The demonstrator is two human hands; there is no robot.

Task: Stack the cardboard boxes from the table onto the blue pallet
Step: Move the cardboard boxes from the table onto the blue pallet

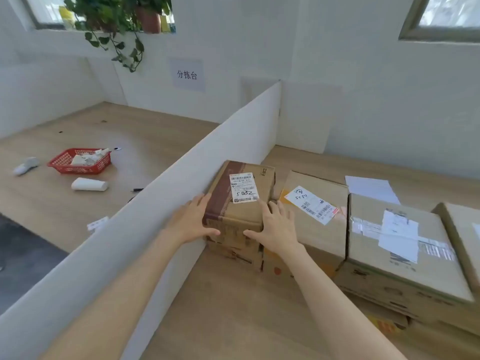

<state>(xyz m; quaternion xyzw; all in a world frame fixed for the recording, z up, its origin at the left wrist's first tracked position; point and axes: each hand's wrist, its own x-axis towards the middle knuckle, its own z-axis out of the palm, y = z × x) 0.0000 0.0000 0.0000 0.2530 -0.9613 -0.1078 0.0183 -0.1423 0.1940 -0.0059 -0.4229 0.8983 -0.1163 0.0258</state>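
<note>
A small cardboard box [237, 203] with a white label marked 5082 stands on the wooden table [233, 307], tight against a white divider. My left hand [192, 220] presses flat on its left side and my right hand [275, 227] on its right side, thumbs on the near edge. To its right lies a wider box [319, 229] with a slanted label, then a large taped box [397, 253], and one more box [465, 235] at the frame's right edge. No blue pallet is in view.
The white divider [155, 211] runs diagonally from near left to far centre. Beyond it sit a red basket [79, 162] of scraps, a white roll [89, 184] and a white handheld device [26, 166]. A loose paper sheet [371, 188] lies behind the boxes.
</note>
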